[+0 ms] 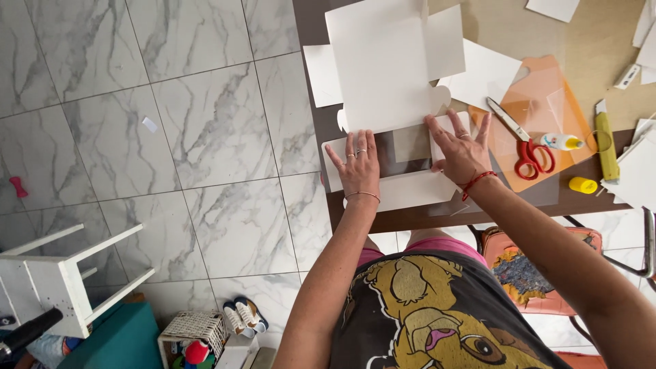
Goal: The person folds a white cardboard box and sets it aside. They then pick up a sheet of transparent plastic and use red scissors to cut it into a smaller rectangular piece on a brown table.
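We see both hands lying flat on a white cardboard cut-out [383, 75] at the near edge of a dark brown table [410, 219]; the left hand [359, 164] is open, fingers spread, pressing on the lower left flap of the cardboard, and it grips nothing; the right hand [461, 150] is open too, palm down, fingers spread on a flap at the right side, next to a transparent window in the sheet; the big upper part of the cardboard stands up a little and reaches toward the far side of the table. Just right of the right hand lies an orange cutting mat [547, 109]; on it we see scissors with red handles [523, 143] and a small white glue bottle [562, 142]; a yellow cap [583, 184] lies near the table edge, and a yellow utility knife [605, 140] is beside the mat; loose white paper pieces [488, 72] lie behind. Under the table there is an orange chair seat with torn cover [526, 273]; at the left, on the marble tile floor [171, 137], stands a white wooden stool [61, 280], tipped in our view, and near it a white basket [195, 328].
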